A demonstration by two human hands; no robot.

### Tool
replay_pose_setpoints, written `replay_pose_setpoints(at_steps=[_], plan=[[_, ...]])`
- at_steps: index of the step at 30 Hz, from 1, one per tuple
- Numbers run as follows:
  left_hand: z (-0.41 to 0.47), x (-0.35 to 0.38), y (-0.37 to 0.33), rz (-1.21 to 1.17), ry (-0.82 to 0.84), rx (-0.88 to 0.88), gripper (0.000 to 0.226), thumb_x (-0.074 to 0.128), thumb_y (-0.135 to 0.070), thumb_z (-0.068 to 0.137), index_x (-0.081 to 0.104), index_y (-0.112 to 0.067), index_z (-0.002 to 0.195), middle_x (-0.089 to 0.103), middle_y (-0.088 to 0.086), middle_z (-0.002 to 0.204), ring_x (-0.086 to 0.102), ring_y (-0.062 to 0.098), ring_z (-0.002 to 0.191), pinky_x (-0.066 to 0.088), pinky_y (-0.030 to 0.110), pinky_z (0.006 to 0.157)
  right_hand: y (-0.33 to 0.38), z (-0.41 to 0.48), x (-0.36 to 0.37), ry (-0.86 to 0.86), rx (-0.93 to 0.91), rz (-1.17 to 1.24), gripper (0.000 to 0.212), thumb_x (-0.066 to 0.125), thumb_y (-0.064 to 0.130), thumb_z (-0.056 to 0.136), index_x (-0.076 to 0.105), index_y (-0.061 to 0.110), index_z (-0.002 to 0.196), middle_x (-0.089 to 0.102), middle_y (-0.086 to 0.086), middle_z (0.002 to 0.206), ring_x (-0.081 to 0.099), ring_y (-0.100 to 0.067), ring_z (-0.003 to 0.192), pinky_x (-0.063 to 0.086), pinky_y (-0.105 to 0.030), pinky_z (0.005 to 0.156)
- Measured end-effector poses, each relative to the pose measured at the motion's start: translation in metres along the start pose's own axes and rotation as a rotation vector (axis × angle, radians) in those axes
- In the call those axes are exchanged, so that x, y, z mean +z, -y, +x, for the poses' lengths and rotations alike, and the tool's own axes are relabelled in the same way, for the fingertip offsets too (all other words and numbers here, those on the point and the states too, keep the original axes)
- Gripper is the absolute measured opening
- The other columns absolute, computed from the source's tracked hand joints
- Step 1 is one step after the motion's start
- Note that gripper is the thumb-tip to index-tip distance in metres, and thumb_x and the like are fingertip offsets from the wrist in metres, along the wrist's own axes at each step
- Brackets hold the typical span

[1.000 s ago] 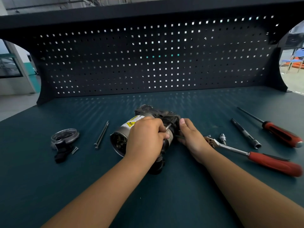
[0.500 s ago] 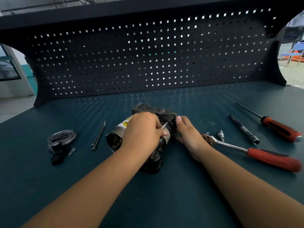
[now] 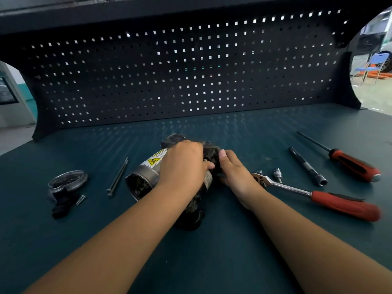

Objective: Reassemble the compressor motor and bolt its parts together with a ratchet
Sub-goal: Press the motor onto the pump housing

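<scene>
Waiting at far left, end cap and long bolts sit parked for later. My left hand curls over the compressor motor mid-bench to steady it — silver can, open mouth, yellow warning label — while my right hand pinches its dark greasy end; ratchet lies beside.
</scene>
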State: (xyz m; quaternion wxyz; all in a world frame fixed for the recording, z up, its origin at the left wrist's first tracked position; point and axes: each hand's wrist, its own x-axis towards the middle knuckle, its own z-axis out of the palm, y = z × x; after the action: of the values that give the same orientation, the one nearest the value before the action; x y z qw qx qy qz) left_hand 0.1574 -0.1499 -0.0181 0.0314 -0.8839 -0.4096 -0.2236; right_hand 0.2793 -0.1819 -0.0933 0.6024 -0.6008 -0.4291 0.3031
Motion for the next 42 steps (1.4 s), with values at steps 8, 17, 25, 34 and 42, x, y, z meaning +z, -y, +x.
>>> replay_pose_setpoints(at_steps=[8,17,25,34,42], plan=[[0.004,-0.002,0.000,0.001,0.026,0.060,0.030,0.064,-0.038,0.086,0.061,-0.010,0.095,0.059,0.005,0.103,0.055,0.022,0.098,0.031,0.026,0.069,0.002,-0.002,0.000,-0.008,0.004,0.015,0.041,0.031,0.051,0.098,0.050,0.018,0.111,0.058,-0.009,0.118,0.053,-0.023,0.116,0.040,-0.050,0.104],[0.003,0.003,0.000,-0.007,-0.006,0.000,0.031,0.068,-0.038,0.083,0.058,-0.012,0.098,0.060,0.006,0.105,0.056,0.025,0.099,0.034,0.029,0.069,0.004,-0.002,0.000,-0.014,0.016,-0.010,0.038,0.029,0.051,0.098,0.050,0.020,0.108,0.058,-0.003,0.110,0.052,-0.022,0.114,0.041,-0.048,0.102],[0.003,0.006,-0.003,0.059,0.022,0.019,0.025,0.061,-0.040,0.086,0.059,-0.016,0.090,0.065,0.007,0.097,0.060,0.027,0.092,0.036,0.030,0.064,0.005,-0.003,0.001,-0.037,0.031,0.027,0.039,0.026,0.056,0.097,0.052,0.031,0.112,0.059,0.004,0.120,0.052,-0.015,0.116,0.037,-0.047,0.106],[0.009,0.001,-0.002,0.108,0.095,0.097,0.032,0.060,-0.037,0.089,0.044,-0.015,0.073,0.043,0.002,0.071,0.043,0.021,0.074,0.028,0.028,0.060,0.009,-0.006,0.002,-0.042,0.026,0.029,0.034,0.026,0.055,0.098,0.052,0.034,0.106,0.059,0.002,0.119,0.053,-0.017,0.116,0.038,-0.047,0.106],[0.010,-0.006,-0.004,0.190,0.109,0.193,0.033,0.055,-0.038,0.093,0.043,-0.014,0.073,0.047,0.003,0.077,0.047,0.021,0.079,0.029,0.027,0.063,0.011,-0.007,0.002,-0.033,0.031,0.024,0.045,0.027,0.056,0.097,0.053,0.023,0.113,0.060,-0.003,0.118,0.054,-0.021,0.115,0.040,-0.050,0.104]])
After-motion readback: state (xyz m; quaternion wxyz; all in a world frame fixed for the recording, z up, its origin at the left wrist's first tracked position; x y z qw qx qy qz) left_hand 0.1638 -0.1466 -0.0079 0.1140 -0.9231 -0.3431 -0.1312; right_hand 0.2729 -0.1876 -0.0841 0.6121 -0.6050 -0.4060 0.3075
